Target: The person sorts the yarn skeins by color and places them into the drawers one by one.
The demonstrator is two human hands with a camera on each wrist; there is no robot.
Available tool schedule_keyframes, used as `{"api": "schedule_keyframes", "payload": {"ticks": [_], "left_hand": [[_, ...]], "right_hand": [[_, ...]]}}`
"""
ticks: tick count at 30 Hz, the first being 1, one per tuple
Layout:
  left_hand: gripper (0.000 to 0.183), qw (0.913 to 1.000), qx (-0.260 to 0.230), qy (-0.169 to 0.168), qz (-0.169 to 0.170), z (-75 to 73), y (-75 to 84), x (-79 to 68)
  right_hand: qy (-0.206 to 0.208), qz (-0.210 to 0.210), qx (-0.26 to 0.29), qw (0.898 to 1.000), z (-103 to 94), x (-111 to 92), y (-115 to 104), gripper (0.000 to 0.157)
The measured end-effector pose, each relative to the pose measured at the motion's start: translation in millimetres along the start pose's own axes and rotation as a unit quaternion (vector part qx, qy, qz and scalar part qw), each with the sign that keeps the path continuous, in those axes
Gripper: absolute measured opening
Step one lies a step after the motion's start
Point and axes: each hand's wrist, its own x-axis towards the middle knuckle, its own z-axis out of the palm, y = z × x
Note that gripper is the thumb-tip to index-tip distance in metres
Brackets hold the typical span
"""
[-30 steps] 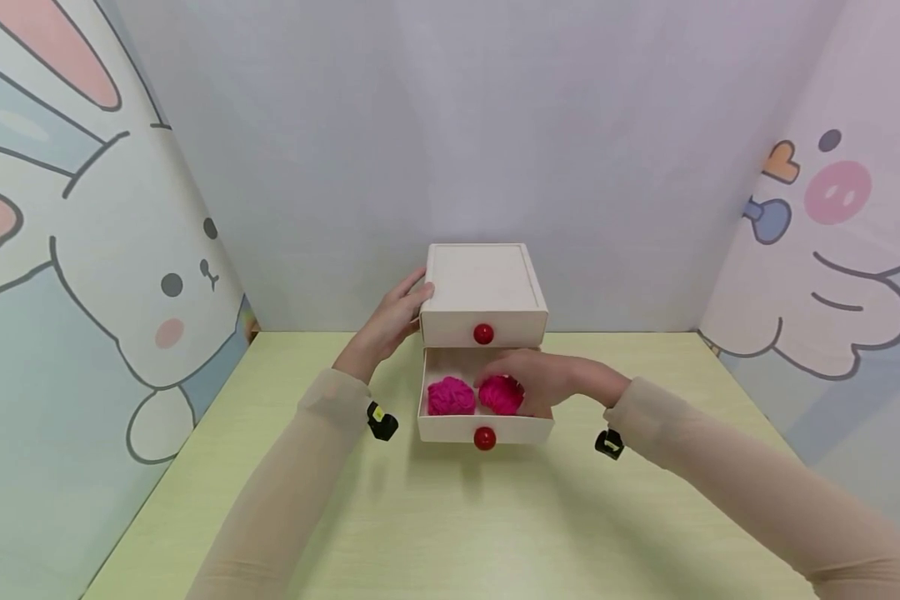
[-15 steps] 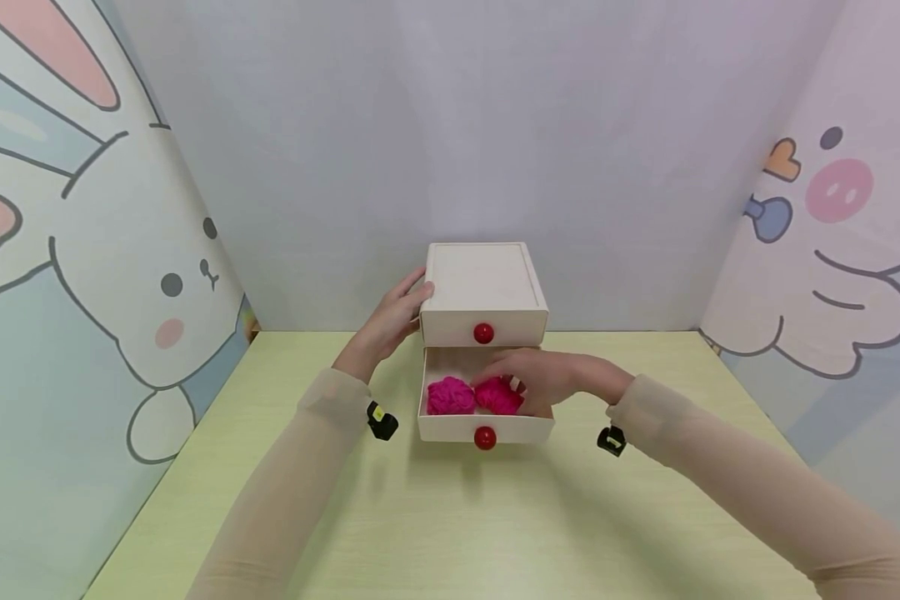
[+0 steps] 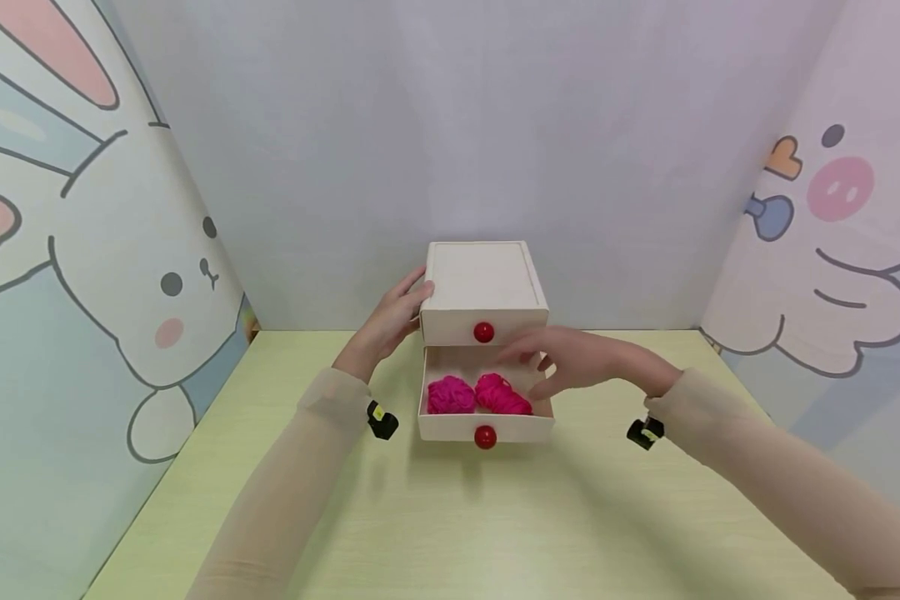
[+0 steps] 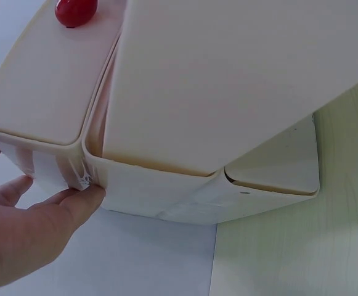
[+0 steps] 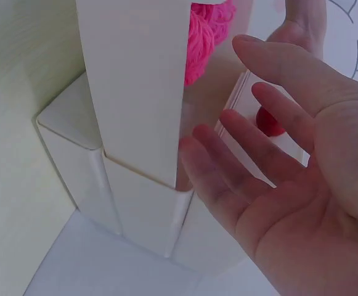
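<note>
A small white drawer cabinet (image 3: pixel 483 275) stands on the table with its middle drawer (image 3: pixel 450 428) pulled out. In that drawer two bright pink balls of yarn lie side by side, a left yarn ball (image 3: pixel 451 395) and a longer right yarn ball (image 3: pixel 503 395). My left hand (image 3: pixel 392 321) rests against the cabinet's left side near the top, fingertips touching the wall in the left wrist view. Above the drawer's right side hovers my right hand (image 3: pixel 573 358), fingers spread and holding nothing, as the right wrist view (image 5: pixel 302 160) also shows.
The top drawer is closed, with a red knob (image 3: pixel 483 332); another red knob (image 3: pixel 485 437) is on the pulled-out one. Below it, a bottom drawer (image 4: pixel 277 160) is closed. A pale cloth wall (image 3: pixel 480 125) rises behind the light-green table (image 3: pixel 450 525).
My right hand has let go of the right yarn ball and lifted up and to the right, its fingers spreading. The left hand has stayed on the cabinet.
</note>
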Motion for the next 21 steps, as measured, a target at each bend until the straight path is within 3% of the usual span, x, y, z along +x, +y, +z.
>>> {"api": "schedule_keyframes", "payload": {"ticks": [7, 14, 18, 21], "left_hand": [[0.063, 1.0, 0.005, 0.0, 0.001, 0.8, 0.5, 0.1], [0.062, 0.9999, 0.011, -0.002, 0.002, 1.2, 0.5, -0.9], [0.062, 1.0, 0.009, -0.002, 0.001, 0.9, 0.3, -0.7], [0.062, 1.0, 0.009, -0.001, 0.0, 0.5, 0.4, -0.5]], "right_hand": [[0.085, 0.022, 0.005, 0.996, -3.1, -27.4, 12.2, 0.056], [0.139, 0.078, 0.01, 0.987, 15.5, -52.0, 26.2, 0.058], [0.153, 0.11, 0.026, 0.982, 30.6, -63.4, 32.4, 0.059], [0.142, 0.14, 0.055, 0.978, 42.1, -69.4, 37.0, 0.063]]}}
